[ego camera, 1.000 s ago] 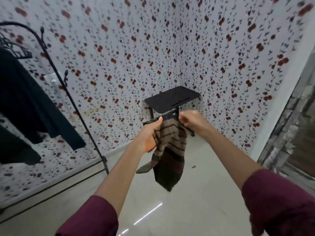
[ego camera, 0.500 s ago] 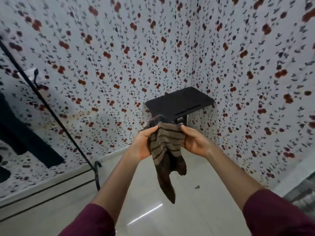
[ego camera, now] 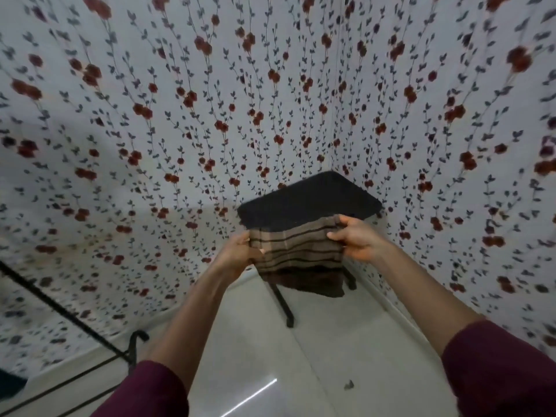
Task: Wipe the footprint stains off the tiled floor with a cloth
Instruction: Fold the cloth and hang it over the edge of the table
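Cloth, brown, striped: you held it stretched in the air between your left hand and right hand, fingers pinched on its upper corners, long axis running hand to hand, well above the tiled floor and its dark smudge.

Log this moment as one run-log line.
phase: cloth prep | left hand: grips cloth left edge | right hand: grips right edge | cloth: stretched, airborne | floor: not yet wiped
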